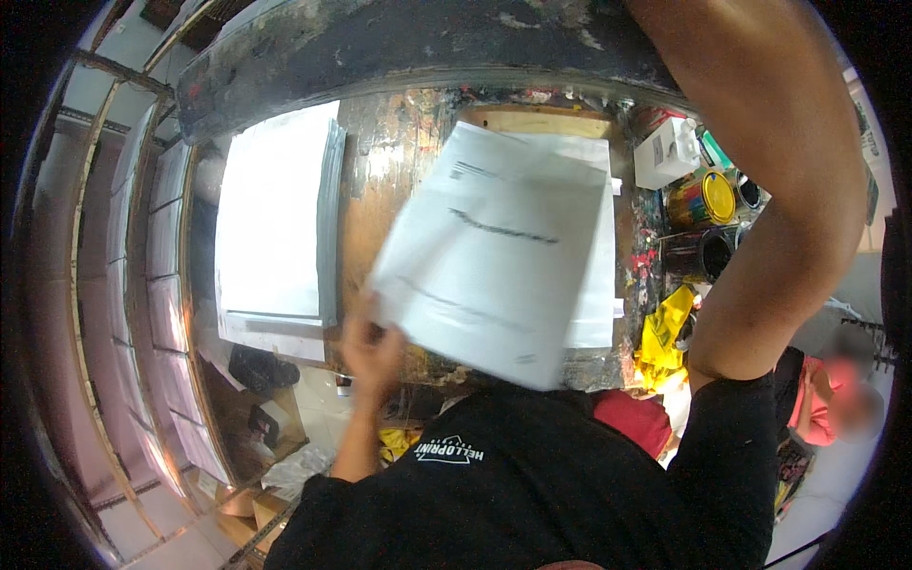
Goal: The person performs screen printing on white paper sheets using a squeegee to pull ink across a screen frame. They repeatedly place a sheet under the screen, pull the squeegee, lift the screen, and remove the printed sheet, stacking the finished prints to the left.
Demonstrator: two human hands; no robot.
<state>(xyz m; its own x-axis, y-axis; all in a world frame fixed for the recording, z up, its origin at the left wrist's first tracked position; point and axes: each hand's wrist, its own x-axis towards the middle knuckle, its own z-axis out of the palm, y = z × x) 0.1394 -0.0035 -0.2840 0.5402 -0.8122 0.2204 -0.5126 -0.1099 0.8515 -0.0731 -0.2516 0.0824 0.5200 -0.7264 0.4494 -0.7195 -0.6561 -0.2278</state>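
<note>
The left hand (372, 347) grips the sheet (489, 261) at its near left corner, over the desk (375, 176), right of the stack (275, 218). The right hand's grip, out of view, I cannot tell.

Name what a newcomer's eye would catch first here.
The large printed sheet, slanting over the worktable with a corner in the left hand. Next, the thick white paper stack on the table's left, then the yellow-lidded can off to the right.
</note>
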